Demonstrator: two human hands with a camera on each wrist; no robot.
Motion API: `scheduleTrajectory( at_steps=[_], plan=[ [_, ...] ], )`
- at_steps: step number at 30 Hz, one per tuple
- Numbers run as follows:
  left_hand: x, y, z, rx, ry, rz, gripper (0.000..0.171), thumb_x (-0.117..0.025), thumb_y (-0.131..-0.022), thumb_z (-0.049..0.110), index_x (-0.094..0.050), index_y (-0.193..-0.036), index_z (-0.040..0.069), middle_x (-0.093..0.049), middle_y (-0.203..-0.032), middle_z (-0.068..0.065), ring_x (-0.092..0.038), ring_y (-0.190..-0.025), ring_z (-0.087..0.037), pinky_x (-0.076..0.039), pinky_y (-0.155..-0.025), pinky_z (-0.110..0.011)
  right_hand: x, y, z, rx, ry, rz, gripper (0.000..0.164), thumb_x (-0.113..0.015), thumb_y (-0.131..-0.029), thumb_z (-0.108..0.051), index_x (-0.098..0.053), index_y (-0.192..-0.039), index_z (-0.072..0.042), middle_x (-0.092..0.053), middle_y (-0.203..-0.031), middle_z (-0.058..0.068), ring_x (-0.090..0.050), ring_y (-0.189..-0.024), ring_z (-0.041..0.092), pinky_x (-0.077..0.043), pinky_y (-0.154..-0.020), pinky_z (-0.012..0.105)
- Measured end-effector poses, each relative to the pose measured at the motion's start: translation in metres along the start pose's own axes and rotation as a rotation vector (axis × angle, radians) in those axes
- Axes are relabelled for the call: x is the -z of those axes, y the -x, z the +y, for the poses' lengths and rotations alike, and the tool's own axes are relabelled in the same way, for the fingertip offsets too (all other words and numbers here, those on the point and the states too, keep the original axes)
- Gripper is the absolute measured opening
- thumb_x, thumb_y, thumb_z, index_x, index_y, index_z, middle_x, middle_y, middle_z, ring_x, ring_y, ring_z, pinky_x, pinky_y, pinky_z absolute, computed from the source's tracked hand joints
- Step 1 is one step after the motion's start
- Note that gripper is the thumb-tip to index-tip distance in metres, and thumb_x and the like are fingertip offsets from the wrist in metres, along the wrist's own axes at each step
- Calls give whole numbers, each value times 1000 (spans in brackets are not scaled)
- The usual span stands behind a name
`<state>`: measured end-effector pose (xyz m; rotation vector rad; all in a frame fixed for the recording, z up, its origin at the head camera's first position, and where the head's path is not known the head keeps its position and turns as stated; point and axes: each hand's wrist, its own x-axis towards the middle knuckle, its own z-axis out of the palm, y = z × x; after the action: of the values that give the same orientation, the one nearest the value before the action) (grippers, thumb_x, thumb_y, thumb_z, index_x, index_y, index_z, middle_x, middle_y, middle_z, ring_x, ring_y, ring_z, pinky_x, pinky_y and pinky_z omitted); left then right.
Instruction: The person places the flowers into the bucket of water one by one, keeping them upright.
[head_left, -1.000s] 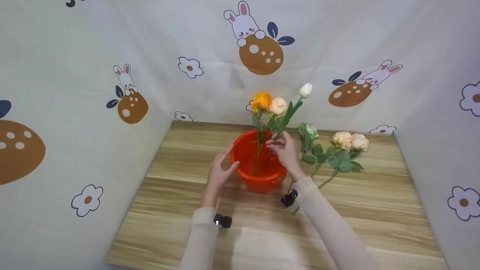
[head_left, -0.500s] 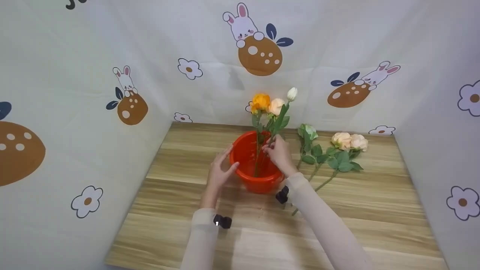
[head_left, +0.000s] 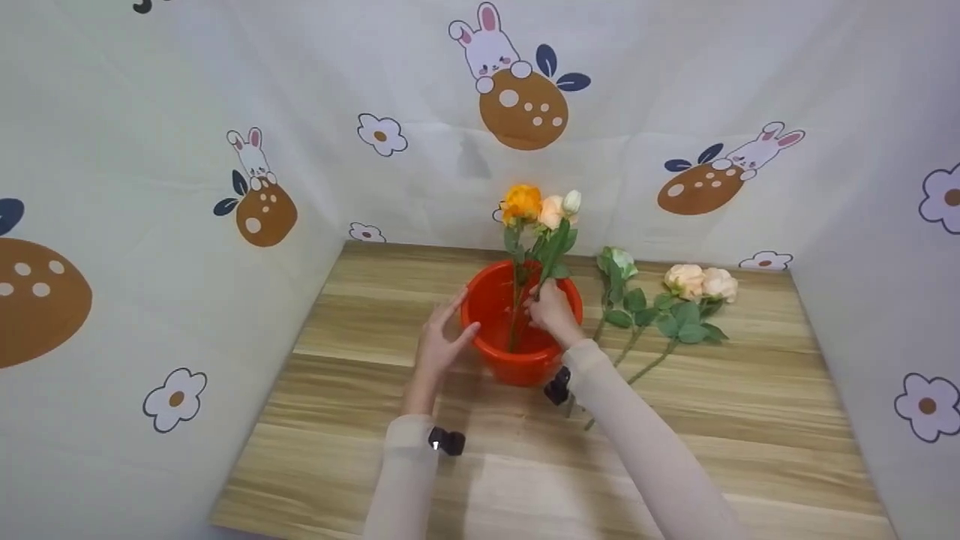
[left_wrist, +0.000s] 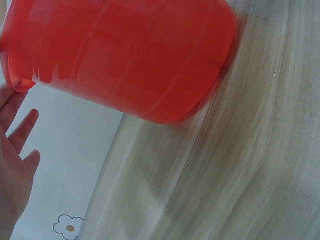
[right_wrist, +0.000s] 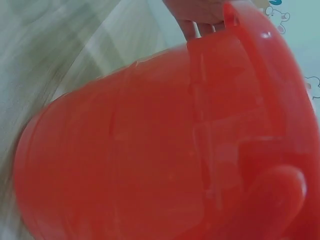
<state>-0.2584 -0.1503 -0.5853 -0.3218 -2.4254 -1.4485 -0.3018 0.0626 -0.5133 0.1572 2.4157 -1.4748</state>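
A red bucket (head_left: 517, 369) stands upright on the wooden table. My left hand (head_left: 441, 341) steadies its left side, fingers and thumb extended along the rim; the left wrist view has this hand (left_wrist: 12, 172) beside the bucket's wall (left_wrist: 135, 60). Over the bucket's right side, my right hand (head_left: 553, 311) pinches the stem of a white tulip (head_left: 571, 201), whose lower end is inside. An orange flower (head_left: 521, 202) and a peach flower (head_left: 551, 212) stand in the bucket, leaning toward the back. In the right wrist view the bucket (right_wrist: 140, 150) hides my right fingers.
Right of the bucket lie a pale green flower (head_left: 619, 262) and two peach roses (head_left: 684, 280) with long leafy stems on the table (head_left: 360, 405). A rabbit-print cloth (head_left: 420, 187) encloses the back and both sides.
My right hand has moved left and down into the bucket's mouth with the tulip. The tulip's bloom has come down beside the peach flower. The left hand stays at the rim.
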Motion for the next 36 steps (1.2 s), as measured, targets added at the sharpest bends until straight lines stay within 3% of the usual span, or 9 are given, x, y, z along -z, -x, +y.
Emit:
scheduleTrajectory(
  at_steps=[4,7,12,17,21,25,27,36],
  plan=[
    [0,-1,1,24,4,-3,60,-73,-90,28,-53,-146,19,-50,-152,-9,-41,-145,-34,-18,-127,-52,3,0,-1,5,-27,12,25,-44,-102,-5,-41,-126,1,-54,-97,9,-60,-85,23,-53,-65,26],
    [0,-2,2,41,8,-3,59,-72,-90,28,-53,-146,20,-50,-152,-10,-41,-145,-34,-18,-126,-56,6,0,-2,10,-47,20,32,-42,-103,-6,-37,-133,4,-54,-105,12,-61,-89,25,-58,-73,31],
    [-1,-1,3,31,4,-5,60,-73,-90,30,-53,-146,20,-51,-152,-5,-43,-144,-30,-21,-126,-53,10,3,-1,57,48,42,42,-41,-104,-9,-33,-141,10,-54,-129,30,-61,-111,38,-56,-93,41],
    [-2,-1,2,-7,12,-1,60,-73,-89,29,-54,-145,18,-52,-151,-3,-43,-144,-30,-23,-126,-47,16,12,-2,103,149,31,50,-41,-104,-12,-29,-145,14,-43,-147,34,-45,-136,42,-43,-110,48],
    [-1,-1,2,-1,-2,-1,60,-72,-89,30,-54,-145,18,-53,-150,-4,-44,-143,-31,-23,-126,-48,21,20,-4,92,102,-14,56,-40,-106,-15,-22,-151,12,-41,-147,33,-48,-133,41,-45,-109,48],
    [-1,0,2,21,-13,3,59,-72,-89,30,-54,-145,18,-53,-150,-6,-44,-143,-34,-24,-125,-51,25,28,-4,103,-1,-33,59,-44,-105,-12,-18,-151,14,-47,-141,34,-61,-116,42,-53,-100,44],
    [0,0,3,30,-16,7,59,-73,-89,31,-54,-145,19,-52,-151,-6,-44,-142,-35,-25,-124,-55,27,31,-2,114,-63,-33,64,-48,-103,-10,-15,-152,14,-46,-145,34,-61,-118,42,-53,-102,45],
    [0,1,1,27,-17,12,59,-73,-89,28,-54,-144,16,-52,-150,-11,-43,-143,-35,-23,-124,-55,38,42,5,195,-176,-15,60,-57,-98,-7,-29,-148,12,-52,-141,32,-58,-124,44,-52,-105,45]
  ],
)
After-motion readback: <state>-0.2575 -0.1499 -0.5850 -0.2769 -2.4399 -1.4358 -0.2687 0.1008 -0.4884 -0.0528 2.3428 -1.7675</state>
